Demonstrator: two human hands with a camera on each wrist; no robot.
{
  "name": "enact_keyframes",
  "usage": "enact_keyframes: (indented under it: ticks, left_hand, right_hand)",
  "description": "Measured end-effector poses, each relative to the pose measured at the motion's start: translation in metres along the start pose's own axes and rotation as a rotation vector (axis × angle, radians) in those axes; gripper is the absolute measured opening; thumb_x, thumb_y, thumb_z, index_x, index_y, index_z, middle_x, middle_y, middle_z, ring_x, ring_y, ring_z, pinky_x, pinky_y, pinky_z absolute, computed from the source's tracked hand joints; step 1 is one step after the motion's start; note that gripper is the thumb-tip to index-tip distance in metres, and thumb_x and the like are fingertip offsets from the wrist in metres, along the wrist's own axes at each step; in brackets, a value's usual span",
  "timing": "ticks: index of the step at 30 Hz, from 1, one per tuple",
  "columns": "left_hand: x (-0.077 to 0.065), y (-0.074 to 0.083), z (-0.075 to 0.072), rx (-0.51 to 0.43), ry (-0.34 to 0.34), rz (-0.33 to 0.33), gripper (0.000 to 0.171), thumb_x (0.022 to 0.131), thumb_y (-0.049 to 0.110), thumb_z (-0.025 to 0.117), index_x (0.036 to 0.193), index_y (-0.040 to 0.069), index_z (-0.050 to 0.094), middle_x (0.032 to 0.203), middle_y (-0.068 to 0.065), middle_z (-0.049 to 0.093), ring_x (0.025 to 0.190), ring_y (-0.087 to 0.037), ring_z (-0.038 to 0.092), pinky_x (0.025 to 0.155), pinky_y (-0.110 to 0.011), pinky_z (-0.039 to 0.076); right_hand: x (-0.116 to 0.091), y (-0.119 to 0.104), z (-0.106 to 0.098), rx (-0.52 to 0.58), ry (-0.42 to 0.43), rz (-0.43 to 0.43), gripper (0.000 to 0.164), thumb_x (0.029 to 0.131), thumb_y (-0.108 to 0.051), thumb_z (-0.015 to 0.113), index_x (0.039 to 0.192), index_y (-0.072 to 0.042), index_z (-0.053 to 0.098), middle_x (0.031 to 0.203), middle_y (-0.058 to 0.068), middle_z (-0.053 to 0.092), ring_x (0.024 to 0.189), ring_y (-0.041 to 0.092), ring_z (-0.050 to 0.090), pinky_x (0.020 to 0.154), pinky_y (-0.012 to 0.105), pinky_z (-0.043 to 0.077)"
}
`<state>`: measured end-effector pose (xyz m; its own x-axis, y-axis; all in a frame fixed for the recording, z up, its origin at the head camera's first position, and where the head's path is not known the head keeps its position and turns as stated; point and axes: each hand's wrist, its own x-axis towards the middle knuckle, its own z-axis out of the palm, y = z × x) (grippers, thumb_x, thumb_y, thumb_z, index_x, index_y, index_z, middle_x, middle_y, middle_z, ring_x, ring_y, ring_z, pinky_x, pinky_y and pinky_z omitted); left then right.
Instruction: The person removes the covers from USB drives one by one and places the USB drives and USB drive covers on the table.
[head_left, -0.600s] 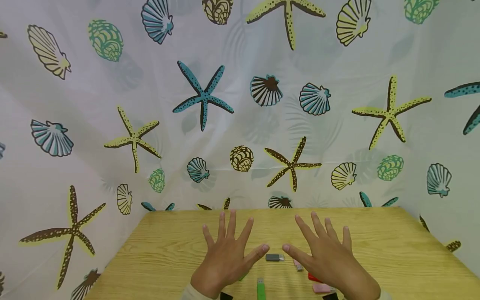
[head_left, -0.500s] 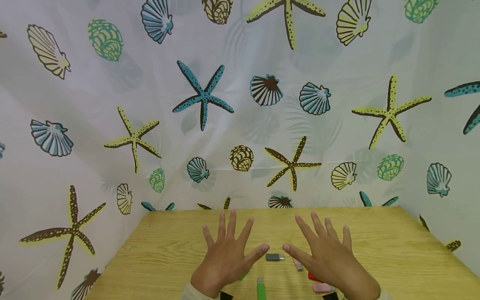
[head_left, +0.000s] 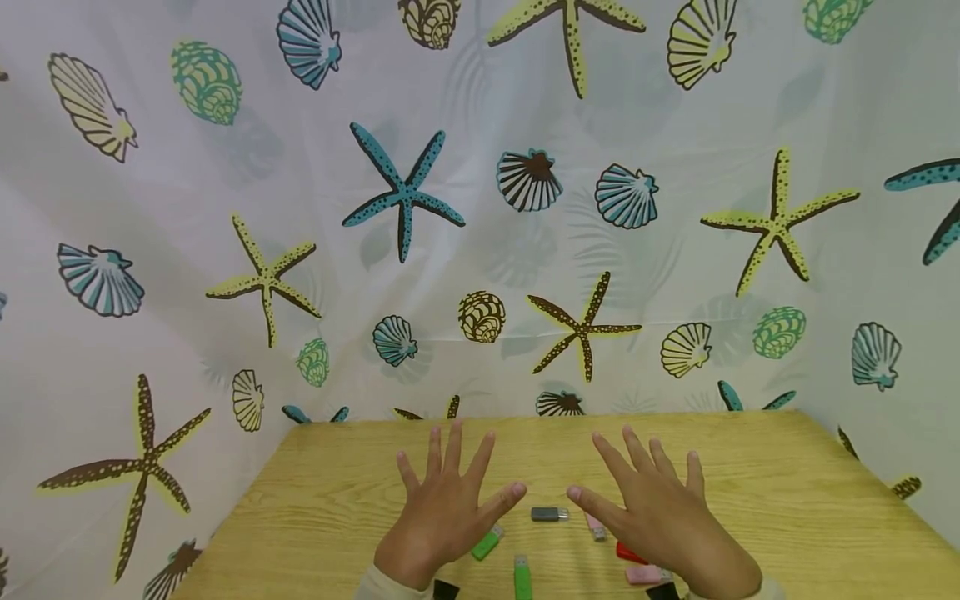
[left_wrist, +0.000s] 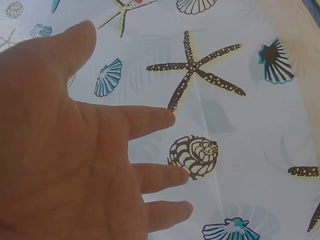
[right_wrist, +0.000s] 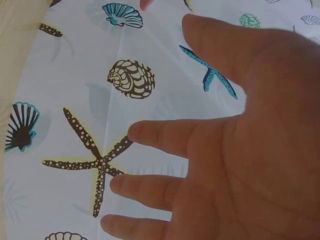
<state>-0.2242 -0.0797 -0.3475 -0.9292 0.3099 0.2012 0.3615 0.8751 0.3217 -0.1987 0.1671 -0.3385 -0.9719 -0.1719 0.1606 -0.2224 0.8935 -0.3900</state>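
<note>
Both hands are held up with fingers spread and palms facing away in the head view. My left hand [head_left: 442,512] holds nothing; a green USB stick [head_left: 487,543] shows just beside its thumb side. My right hand [head_left: 660,512] is likewise bare, and it partly covers a red USB stick [head_left: 628,552] and overlaps a pink one near its wrist. Between the hands lie a dark grey USB stick [head_left: 549,514] and a pale pink USB stick [head_left: 596,527]. Nearer the front is another green USB stick [head_left: 522,577], cut off by the frame's lower edge. Each wrist view shows a bare palm with straight fingers.
The USB sticks lie on a wooden table [head_left: 315,500]. Behind it and along both sides hangs a white cloth [head_left: 480,250] printed with starfish and shells. A second pink USB stick [head_left: 643,575] lies close to the right wrist.
My left hand has shifted slightly to the left, showing more of the green USB stick beside it. The right hand has hardly moved, and the head view has shifted a little.
</note>
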Motion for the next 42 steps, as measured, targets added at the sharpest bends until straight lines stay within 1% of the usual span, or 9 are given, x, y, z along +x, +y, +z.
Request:
enact_keyframes:
  ticks: [5, 11, 14, 18, 27, 31, 37, 39, 42]
  left_hand:
    - [0.001, -0.002, 0.003, -0.003, -0.007, -0.019, 0.08, 0.091, 0.071, 0.037, 0.152, 0.02, 0.033, 0.159, -0.019, 0.009, 0.143, -0.047, 0.001, 0.096, -0.079, -0.005]
    - [0.006, -0.003, 0.009, -0.037, -0.065, -0.046, 0.082, 0.091, 0.072, 0.037, 0.152, 0.018, 0.031, 0.158, -0.021, 0.009, 0.143, -0.048, 0.0, 0.096, -0.077, -0.01]
    - [0.01, -0.004, 0.012, -0.042, -0.082, -0.05, 0.083, 0.091, 0.072, 0.036, 0.153, 0.018, 0.029, 0.159, -0.021, 0.009, 0.143, -0.047, 0.0, 0.097, -0.078, -0.008]
    - [0.013, -0.007, 0.017, -0.025, -0.092, -0.059, 0.084, 0.091, 0.071, 0.038, 0.153, 0.016, 0.028, 0.158, -0.021, 0.011, 0.143, -0.048, 0.004, 0.096, -0.079, -0.003]
    - [0.019, -0.02, 0.026, 0.013, -0.111, -0.088, 0.084, 0.09, 0.071, 0.039, 0.152, 0.014, 0.031, 0.154, -0.026, 0.02, 0.141, -0.051, 0.013, 0.094, -0.081, 0.005]
    - [0.022, -0.028, 0.031, 0.016, -0.136, -0.104, 0.083, 0.09, 0.068, 0.045, 0.15, 0.012, 0.034, 0.152, -0.028, 0.025, 0.139, -0.052, 0.019, 0.093, -0.082, 0.01]
    - [0.026, -0.041, 0.037, -0.03, -0.218, -0.158, 0.075, 0.089, 0.052, 0.062, 0.145, 0.006, 0.042, 0.144, -0.028, 0.039, 0.131, -0.051, 0.035, 0.092, -0.079, 0.021]
    - [0.027, -0.044, 0.04, -0.037, -0.241, -0.176, 0.071, 0.089, 0.048, 0.065, 0.142, 0.005, 0.045, 0.14, -0.026, 0.044, 0.127, -0.05, 0.04, 0.092, -0.077, 0.025]
    - [0.029, -0.048, 0.044, -0.022, -0.263, -0.191, 0.066, 0.089, 0.044, 0.066, 0.138, 0.004, 0.049, 0.136, -0.025, 0.049, 0.123, -0.05, 0.045, 0.092, -0.075, 0.028]
  right_hand:
    - [0.003, 0.002, 0.002, 0.003, -0.015, 0.001, 0.087, 0.088, -0.073, 0.043, 0.148, -0.011, 0.039, 0.149, 0.033, 0.026, 0.131, 0.063, 0.021, 0.093, 0.079, -0.003]
    - [0.002, 0.005, 0.0, -0.003, -0.028, 0.016, 0.087, 0.087, -0.074, 0.042, 0.147, -0.011, 0.04, 0.149, 0.033, 0.028, 0.13, 0.063, 0.022, 0.093, 0.079, -0.003]
    - [0.001, 0.007, -0.002, -0.004, -0.03, 0.021, 0.087, 0.088, -0.073, 0.042, 0.147, -0.01, 0.04, 0.148, 0.034, 0.028, 0.13, 0.063, 0.023, 0.092, 0.08, -0.003]
    - [0.002, 0.009, -0.003, -0.006, -0.029, 0.018, 0.087, 0.088, -0.073, 0.043, 0.146, -0.008, 0.04, 0.146, 0.035, 0.03, 0.128, 0.064, 0.025, 0.091, 0.08, -0.002]
    - [0.007, 0.014, 0.001, 0.014, -0.043, 0.024, 0.091, 0.085, -0.076, 0.043, 0.146, -0.007, 0.041, 0.145, 0.037, 0.031, 0.127, 0.064, 0.027, 0.091, 0.08, -0.001]
    - [0.008, 0.015, 0.003, 0.018, -0.051, 0.031, 0.091, 0.085, -0.075, 0.045, 0.146, -0.008, 0.041, 0.144, 0.037, 0.032, 0.127, 0.064, 0.028, 0.091, 0.08, -0.001]
    - [0.009, 0.015, 0.002, 0.04, -0.089, 0.047, 0.086, 0.087, -0.07, 0.049, 0.146, -0.008, 0.041, 0.145, 0.036, 0.032, 0.128, 0.062, 0.028, 0.092, 0.08, -0.001]
    - [0.01, 0.015, 0.003, 0.04, -0.098, 0.049, 0.085, 0.087, -0.069, 0.05, 0.146, -0.008, 0.041, 0.144, 0.036, 0.033, 0.128, 0.062, 0.029, 0.092, 0.08, -0.001]
    - [0.011, 0.016, 0.003, 0.04, -0.107, 0.051, 0.084, 0.087, -0.067, 0.052, 0.145, -0.008, 0.042, 0.144, 0.036, 0.034, 0.127, 0.061, 0.031, 0.092, 0.08, 0.0]
